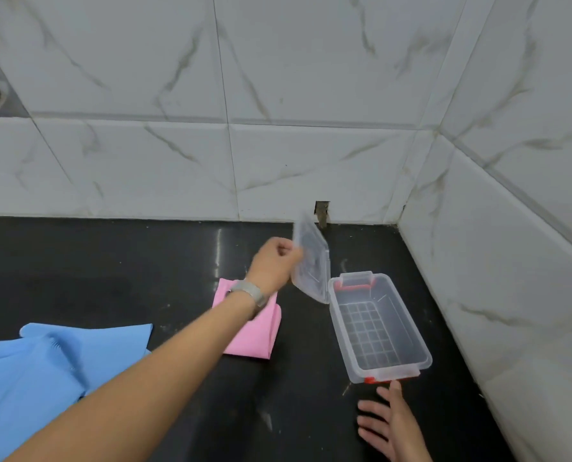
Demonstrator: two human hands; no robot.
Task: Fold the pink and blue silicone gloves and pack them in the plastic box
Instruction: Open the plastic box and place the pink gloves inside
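Plastic box (411, 331) on black counter (111, 261); left fingers (289, 251) pinch lid (311, 265), right fingers (382, 408) spread.

left hand (274, 261) extended, grip pinched, right hand (391, 425) fingers spread

Plastic box (382, 328) open-topped, reachable from above. Raised lid (311, 263) blocks its far-left corner; tiled wall (511, 261) near the right. Bare table (304, 378) between box and pink glove (261, 331).
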